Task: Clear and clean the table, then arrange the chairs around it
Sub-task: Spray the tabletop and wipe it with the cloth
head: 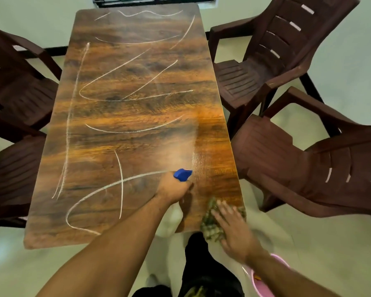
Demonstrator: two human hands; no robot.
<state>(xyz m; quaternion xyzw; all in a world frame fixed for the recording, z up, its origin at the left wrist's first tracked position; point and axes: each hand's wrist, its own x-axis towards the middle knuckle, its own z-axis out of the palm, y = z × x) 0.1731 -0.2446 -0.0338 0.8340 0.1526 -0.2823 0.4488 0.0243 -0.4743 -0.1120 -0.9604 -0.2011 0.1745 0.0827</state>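
A wood-grain table carries long white chalk scribbles over most of its top. My left hand grips a spray bottle with a blue nozzle above the near right part; a pale mist hangs just beyond the nozzle. My right hand presses with spread fingers on a green patterned cloth at the near right corner. The bottle's body is hidden under my hand.
Two brown plastic chairs stand angled off the table's right side, and two more sit along the left. A pink tub is on the floor by my right forearm. A window lies beyond the far end.
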